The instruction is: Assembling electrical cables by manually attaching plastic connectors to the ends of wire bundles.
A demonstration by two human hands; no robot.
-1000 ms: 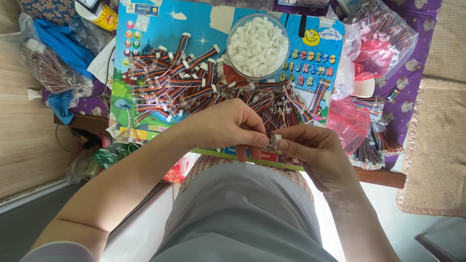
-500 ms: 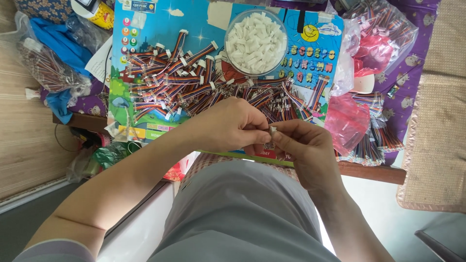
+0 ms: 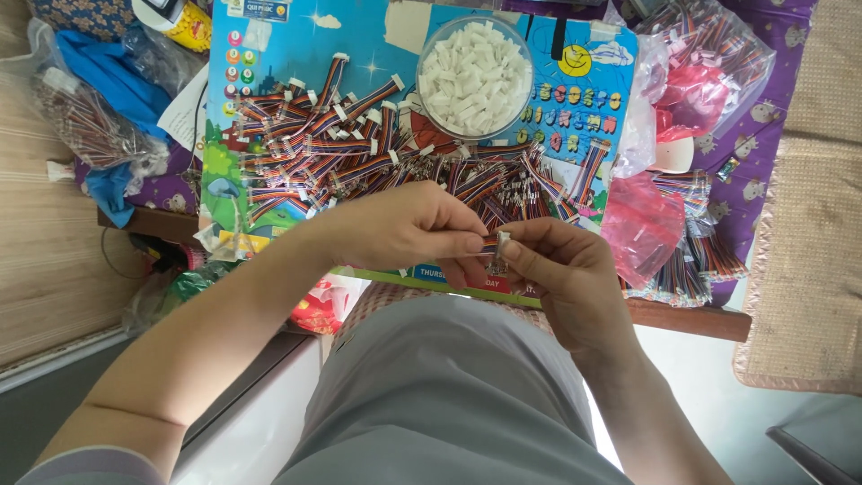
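White plastic, very small, is the connector piece (image 3: 503, 239) that sits between the two hands, at the near edge of the table and just above the person's lap. A short ribbon cable (image 3: 489, 242) of many colours goes into it. The left hand (image 3: 409, 224) pinches the cable end between thumb and forefinger, the other fingers curled under. The right hand (image 3: 561, 269) pinches the white connector with its fingertips, which are pressed close together, touching the left fingertips.

Behind the hands lies a big heap of the same striped cables (image 3: 359, 153) on a blue picture board (image 3: 296, 54). A round clear bowl (image 3: 476, 76) full of white connectors stands on the board, well apart from the hands. Pink plastic bags (image 3: 642, 224) with more cable bundles lie at the right, on a purple cloth (image 3: 763, 135).

Both hands cover most of the held cable, so its length is hard to make out. The clear bag (image 3: 81, 117) at the left holds something thin, but I cannot tell what.
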